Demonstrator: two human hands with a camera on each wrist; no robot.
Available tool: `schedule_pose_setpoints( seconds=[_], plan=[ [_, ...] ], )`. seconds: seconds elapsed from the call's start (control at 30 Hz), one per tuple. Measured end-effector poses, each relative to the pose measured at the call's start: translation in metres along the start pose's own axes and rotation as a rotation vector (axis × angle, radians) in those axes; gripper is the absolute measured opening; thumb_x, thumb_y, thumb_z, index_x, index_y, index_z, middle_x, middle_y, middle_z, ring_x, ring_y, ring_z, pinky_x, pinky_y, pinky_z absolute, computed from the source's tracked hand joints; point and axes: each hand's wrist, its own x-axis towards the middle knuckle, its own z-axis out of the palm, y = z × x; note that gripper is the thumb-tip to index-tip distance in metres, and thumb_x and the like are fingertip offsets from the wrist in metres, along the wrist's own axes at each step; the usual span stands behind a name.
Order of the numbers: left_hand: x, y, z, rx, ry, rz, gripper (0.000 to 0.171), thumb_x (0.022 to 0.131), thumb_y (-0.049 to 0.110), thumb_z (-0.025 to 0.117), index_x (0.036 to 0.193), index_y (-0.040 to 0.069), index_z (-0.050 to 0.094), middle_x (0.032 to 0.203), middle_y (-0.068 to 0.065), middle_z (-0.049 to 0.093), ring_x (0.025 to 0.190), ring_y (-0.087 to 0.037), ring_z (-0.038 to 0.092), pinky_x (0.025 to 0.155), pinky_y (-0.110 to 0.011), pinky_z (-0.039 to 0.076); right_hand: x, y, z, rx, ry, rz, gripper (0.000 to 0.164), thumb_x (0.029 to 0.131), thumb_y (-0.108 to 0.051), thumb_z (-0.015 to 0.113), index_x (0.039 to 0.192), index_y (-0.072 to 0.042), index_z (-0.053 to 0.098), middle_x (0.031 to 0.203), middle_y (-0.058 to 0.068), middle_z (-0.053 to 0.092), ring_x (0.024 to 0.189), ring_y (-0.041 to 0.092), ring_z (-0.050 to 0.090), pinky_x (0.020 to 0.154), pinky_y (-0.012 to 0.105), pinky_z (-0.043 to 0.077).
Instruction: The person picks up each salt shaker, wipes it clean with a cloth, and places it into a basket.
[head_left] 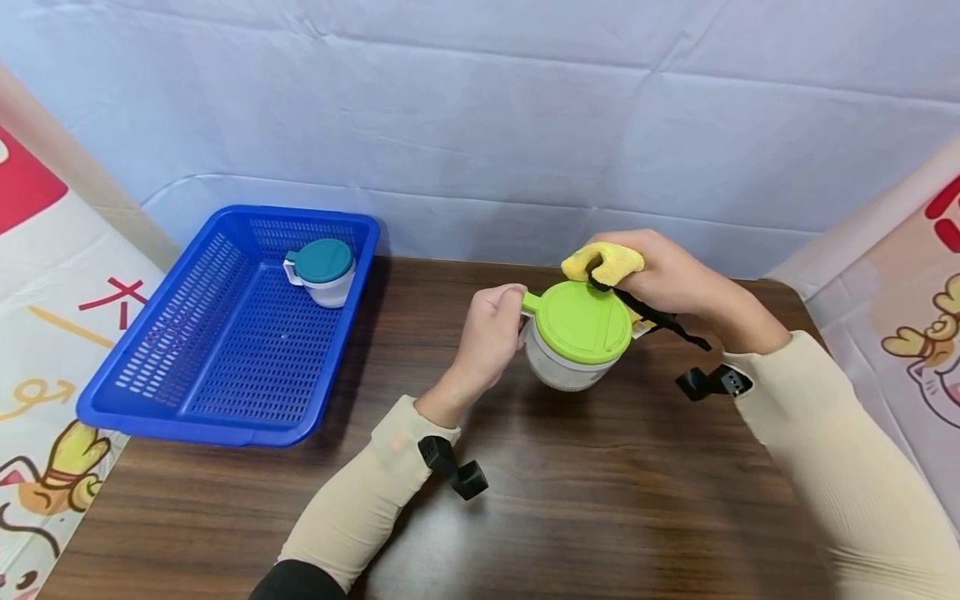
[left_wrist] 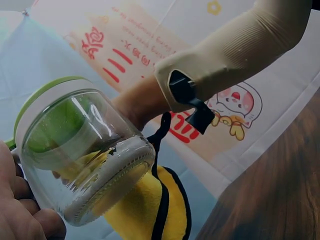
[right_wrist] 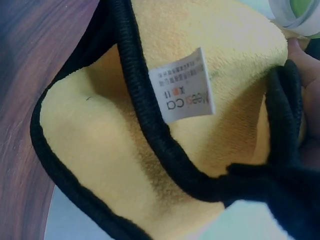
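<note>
A glass jar (left_wrist: 75, 155) with a light green lid (head_left: 585, 322) and a handle is held above the wooden table. My left hand (head_left: 489, 333) grips it by the handle, thumb on top of the green tab. On the jar's far right side, my right hand (head_left: 663, 271) holds a bunched yellow cloth (head_left: 603, 262) with black edging against the lid's rim. Part of the cloth hangs down behind the jar, and its white label (right_wrist: 182, 87) shows in the right wrist view. Through the clear glass, some white contents show near the base.
To the left stands a blue plastic basket (head_left: 330, 392). Inside it, at the far right corner, is a similar jar (head_left: 324, 271) with a teal lid. A pale curtain (head_left: 480, 125) hangs behind the brown wooden table (head_left: 570, 500), and printed cloths flank both sides.
</note>
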Motion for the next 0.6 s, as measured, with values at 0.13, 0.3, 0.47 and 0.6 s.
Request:
schedule_pose_setpoints(
  seconds=[0.13,0.3,0.47,0.6],
  plan=[
    [0.000,-0.001,0.001,0.007,0.007,-0.006,0.035,0.093,0.004,0.035,0.060,0.013,0.034,0.050,0.006,0.026,0.039,-0.008,0.024,0.041,-0.021,0.025,0.006,0.000,-0.001,0.044,-0.048,-0.042,0.025,0.095,0.005,0.065,0.113,-0.010,0.072,0.105,-0.002,0.071,0.095,0.014,0.064,0.084,0.023,0.048],
    [0.000,-0.001,0.004,0.016,0.013,-0.017,0.035,0.093,0.004,0.036,0.059,0.013,0.036,0.048,0.006,0.028,0.038,-0.007,0.026,0.041,-0.021,0.026,0.017,-0.003,-0.003,0.099,-0.122,-0.122,0.028,0.093,0.008,0.066,0.112,-0.011,0.073,0.105,-0.003,0.071,0.096,0.014,0.064,0.086,0.023,0.050],
    [0.000,0.000,0.006,0.018,0.021,-0.017,0.035,0.093,0.003,0.036,0.059,0.013,0.037,0.048,0.007,0.029,0.038,-0.007,0.027,0.041,-0.021,0.027,0.026,-0.009,-0.003,0.145,-0.190,-0.163,0.030,0.094,0.009,0.064,0.112,-0.013,0.073,0.107,-0.002,0.070,0.098,0.014,0.064,0.088,0.025,0.050],
    [0.000,-0.001,0.006,0.033,0.012,-0.012,0.035,0.093,0.004,0.036,0.059,0.012,0.038,0.049,0.007,0.029,0.039,-0.007,0.027,0.041,-0.021,0.028,0.032,-0.013,-0.004,0.164,-0.241,-0.177,0.036,0.092,0.014,0.060,0.110,-0.014,0.074,0.106,-0.002,0.070,0.097,0.016,0.063,0.086,0.026,0.049]
  ],
)
